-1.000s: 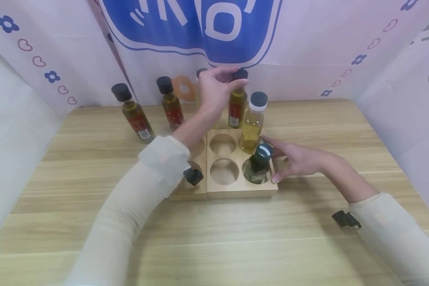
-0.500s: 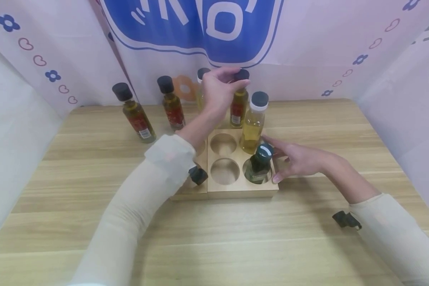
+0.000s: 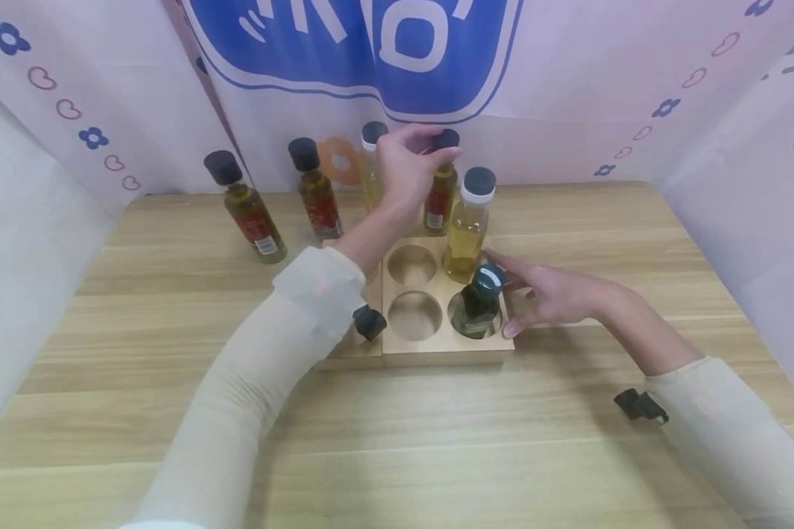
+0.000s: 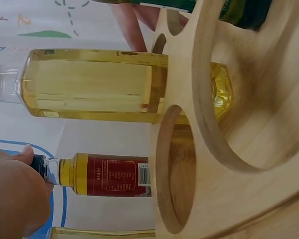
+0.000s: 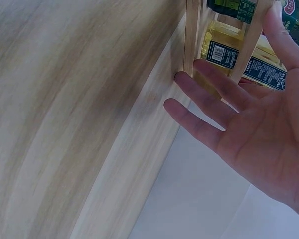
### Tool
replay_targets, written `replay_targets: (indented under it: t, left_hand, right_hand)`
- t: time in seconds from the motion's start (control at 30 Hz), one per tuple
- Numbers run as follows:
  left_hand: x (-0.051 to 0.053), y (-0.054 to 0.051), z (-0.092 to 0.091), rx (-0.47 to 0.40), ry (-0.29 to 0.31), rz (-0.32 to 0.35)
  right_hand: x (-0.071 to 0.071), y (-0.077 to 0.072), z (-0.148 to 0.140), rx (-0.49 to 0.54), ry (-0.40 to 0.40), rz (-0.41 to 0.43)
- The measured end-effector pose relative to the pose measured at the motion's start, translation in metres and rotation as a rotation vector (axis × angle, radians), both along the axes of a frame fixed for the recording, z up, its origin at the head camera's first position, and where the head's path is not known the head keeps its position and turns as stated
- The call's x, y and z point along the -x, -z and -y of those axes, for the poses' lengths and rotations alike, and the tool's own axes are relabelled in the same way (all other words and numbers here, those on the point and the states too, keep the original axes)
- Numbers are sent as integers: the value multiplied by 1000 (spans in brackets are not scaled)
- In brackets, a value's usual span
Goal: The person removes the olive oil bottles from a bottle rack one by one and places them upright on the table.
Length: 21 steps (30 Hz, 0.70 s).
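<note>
Under the left hand (image 3: 408, 160), a bottle (image 3: 440, 192), cap (image 3: 446, 137) pinched (right hand (image 3: 551, 294) splayed against rack (image 3: 450, 358)).

Slim clear bottle of amber-yellow liquid with black cap and dark red label (image 3: 440, 200): upright just behind the rack, barcode toward the near side, cap pinched by the left hand (image 3: 406, 165). Pale wooden rack with round holes (image 3: 450, 359): level on the surface (image 3: 463, 426) — right hand (image 3: 559, 295) at its right side, thumb on the edge. Right column holds a clear bottle of pale yellow liquid (image 3: 467, 239), rear hole, and a dark green bottle (image 3: 481, 305), front hole — both capped.
</note>
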State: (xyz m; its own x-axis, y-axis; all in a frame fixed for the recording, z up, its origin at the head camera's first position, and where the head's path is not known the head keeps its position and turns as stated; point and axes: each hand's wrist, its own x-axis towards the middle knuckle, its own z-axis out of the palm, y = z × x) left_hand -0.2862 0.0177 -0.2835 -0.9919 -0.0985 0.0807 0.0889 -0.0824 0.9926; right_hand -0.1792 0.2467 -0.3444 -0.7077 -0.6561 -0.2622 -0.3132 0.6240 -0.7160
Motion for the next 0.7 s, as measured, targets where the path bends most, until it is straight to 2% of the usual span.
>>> replay_targets:
  t: [0.4, 0.7]
  left_hand:
    - [1, 0, 0, 85, 14, 10]
    - [-1, 4, 1, 154, 22, -27]
  right_hand:
    - [1, -1, 1, -7, -6, -4]
    - [0, -2, 1, -4, -6, 0]
